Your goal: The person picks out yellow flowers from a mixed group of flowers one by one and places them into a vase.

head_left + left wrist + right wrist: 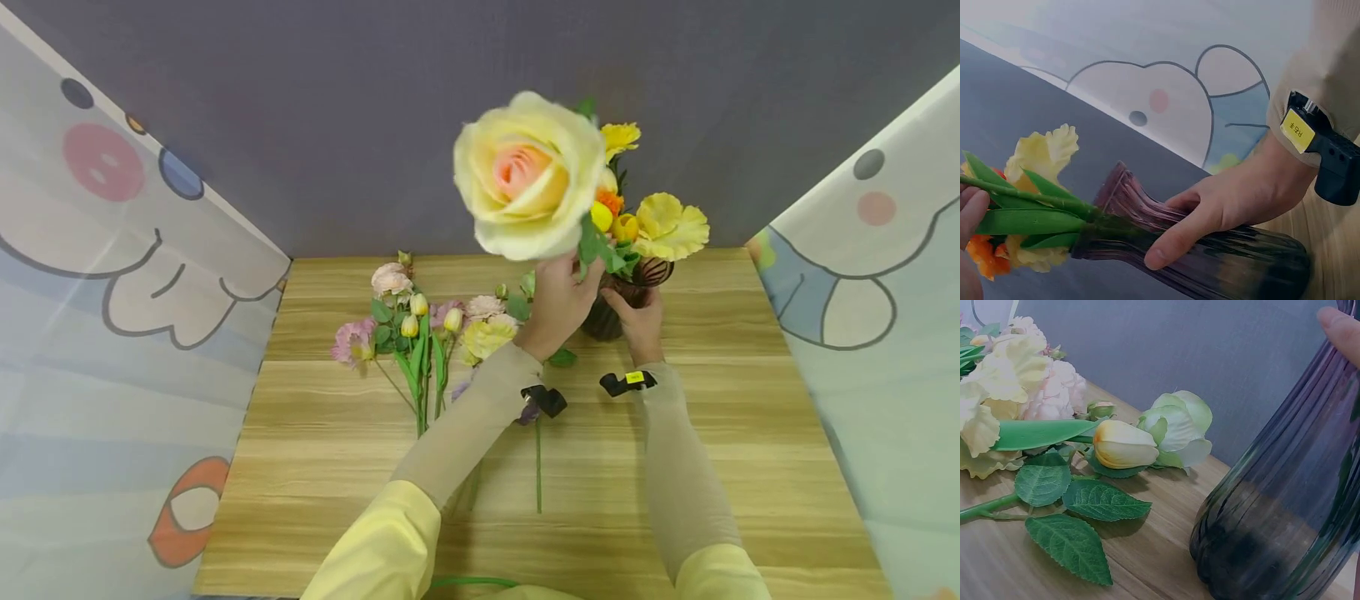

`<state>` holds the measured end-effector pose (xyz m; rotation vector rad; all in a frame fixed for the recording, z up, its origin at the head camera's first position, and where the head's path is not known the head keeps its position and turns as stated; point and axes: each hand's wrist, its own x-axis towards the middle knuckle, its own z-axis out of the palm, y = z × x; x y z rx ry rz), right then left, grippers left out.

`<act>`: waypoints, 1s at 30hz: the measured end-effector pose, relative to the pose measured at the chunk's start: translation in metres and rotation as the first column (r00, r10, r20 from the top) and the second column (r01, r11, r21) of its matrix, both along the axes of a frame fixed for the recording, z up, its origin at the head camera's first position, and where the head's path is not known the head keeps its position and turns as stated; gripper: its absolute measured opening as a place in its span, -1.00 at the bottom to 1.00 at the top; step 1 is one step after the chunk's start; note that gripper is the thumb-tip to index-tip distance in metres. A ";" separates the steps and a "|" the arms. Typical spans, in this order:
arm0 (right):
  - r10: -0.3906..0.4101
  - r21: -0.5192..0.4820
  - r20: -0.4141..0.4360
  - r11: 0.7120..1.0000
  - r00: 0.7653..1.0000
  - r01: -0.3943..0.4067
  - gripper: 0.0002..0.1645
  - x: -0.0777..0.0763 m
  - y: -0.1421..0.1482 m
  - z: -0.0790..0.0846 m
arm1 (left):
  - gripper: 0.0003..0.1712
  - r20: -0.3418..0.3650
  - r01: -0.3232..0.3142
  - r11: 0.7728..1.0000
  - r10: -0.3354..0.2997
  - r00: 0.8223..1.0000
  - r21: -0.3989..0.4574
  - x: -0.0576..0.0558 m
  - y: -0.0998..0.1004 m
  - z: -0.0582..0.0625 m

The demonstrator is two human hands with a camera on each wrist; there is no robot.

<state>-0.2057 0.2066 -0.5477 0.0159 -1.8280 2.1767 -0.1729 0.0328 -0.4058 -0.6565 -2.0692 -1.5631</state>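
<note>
My left hand [558, 304] pinches the green stem [1029, 195] of a large pale yellow rose [528, 175] with a pink centre, held above the vase's mouth area. In the left wrist view that stem runs down to the vase mouth. My right hand [641, 325] grips the ribbed purple-tinted glass vase [1254, 265] round its neck, with the thumb across the front. Out of the vase rise yellow ruffled flowers [671, 227], yellow tulips [625, 227] and an orange flower [610, 202]. The vase base [1235, 562] stands on the table in the right wrist view.
Left of the vase, loose artificial flowers lie on the wooden table [315, 467]: white-yellow tulips [408, 326], a pink-purple bloom [352, 342], pale pink blooms [391, 280] and a pale green flower [1179, 428]. A grey wall [337, 125] stands behind; cartoon-printed sheets [67, 375] flank both sides.
</note>
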 end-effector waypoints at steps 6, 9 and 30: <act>0.014 -0.020 0.023 1.000 1.000 -0.013 -0.27 -0.002 0.000 0.000 | -0.84 0.016 0.005 0.998 -0.004 1.000 -0.055 -0.008 0.003 -0.004; 0.016 -0.016 0.029 1.000 0.999 -0.015 -0.25 -0.003 0.001 -0.001 | -0.78 0.055 0.003 0.997 0.002 0.998 -0.082 -0.012 0.004 -0.006; 0.010 -0.047 0.013 0.999 1.000 -0.009 -0.35 -0.002 0.003 -0.004 | -0.76 0.270 0.078 0.975 -0.020 0.963 -0.206 -0.021 0.019 -0.033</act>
